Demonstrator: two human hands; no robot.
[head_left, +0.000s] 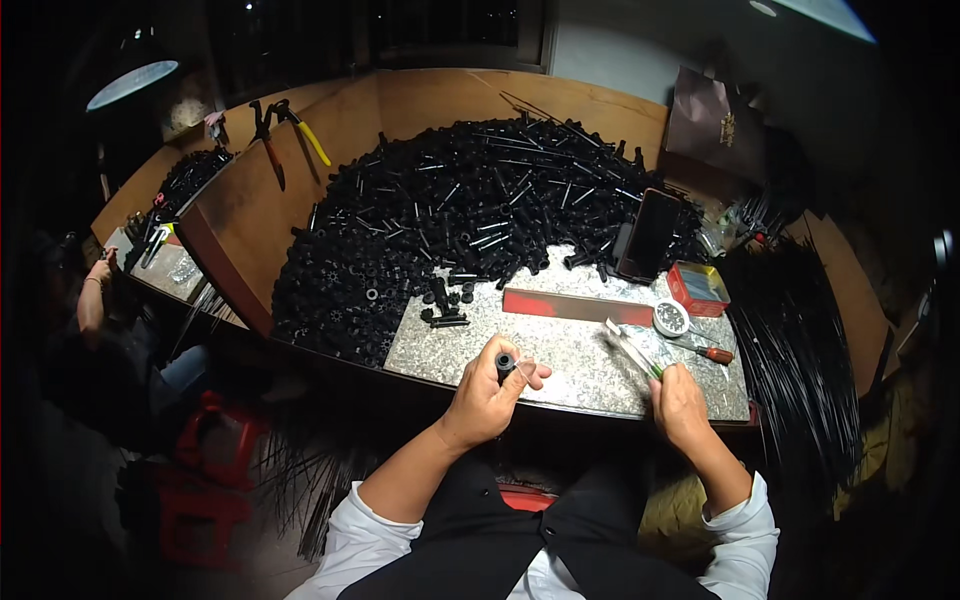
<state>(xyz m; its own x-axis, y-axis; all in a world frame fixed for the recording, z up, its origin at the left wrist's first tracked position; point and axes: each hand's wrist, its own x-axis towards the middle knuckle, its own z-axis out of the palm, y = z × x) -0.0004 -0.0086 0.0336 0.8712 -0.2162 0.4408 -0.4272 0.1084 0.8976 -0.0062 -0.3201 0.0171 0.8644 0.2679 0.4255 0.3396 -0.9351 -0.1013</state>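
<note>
My left hand (pixel 482 395) is closed round a small black cylinder (pixel 506 364) with a hole in its end, held over the front edge of the worktop. A thin pale strip sticks out beside its fingers. My right hand (pixel 682 408) grips a slim, light-coloured metal tool (pixel 632 347) with a green part by the fingers. Motion smears the tool, and its exact kind is unclear. Its far end is over a red-and-dark bar (pixel 575 306) on the speckled worktop (pixel 450 345). Several loose black pieces (pixel 445 300) lie left of the bar.
A heap of black parts (pixel 450 200) fills the back, with a phone (pixel 655 232) leaning there. Right are a red tin (pixel 698 288), round container (pixel 670 319), screwdriver (pixel 712 353) and long black rods (pixel 795 350). Pliers (pixel 300 132) hang on the left partition. Another person (pixel 100 340) sits left.
</note>
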